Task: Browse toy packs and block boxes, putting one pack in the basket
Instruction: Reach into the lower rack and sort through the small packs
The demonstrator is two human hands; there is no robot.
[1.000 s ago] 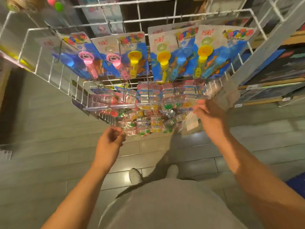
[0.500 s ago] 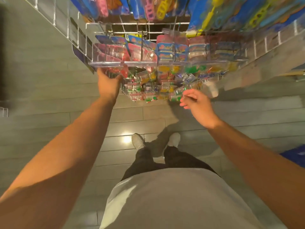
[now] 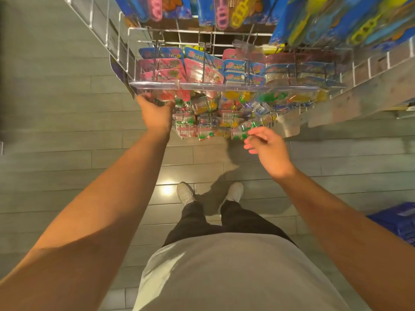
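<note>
Many toy packs (image 3: 203, 72) on wire rack (image 3: 116, 52) | left hand (image 3: 157, 113) grips pack | right hand (image 3: 268, 145) loose, empty

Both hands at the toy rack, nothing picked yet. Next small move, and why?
Probably curl the left hand round the pink pack it touches at the rack's left end and lift it off. The right hand holds nothing beside the lower packs; the blue basket waits at right.

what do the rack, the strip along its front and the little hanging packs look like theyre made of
Rack: thin pale rods in a grid, probably coated metal wire.
Front strip: clear and glossy, the packs show through it, likely acrylic.
Small hanging packs: shiny see-through blisters, apparently thin plastic.
</note>
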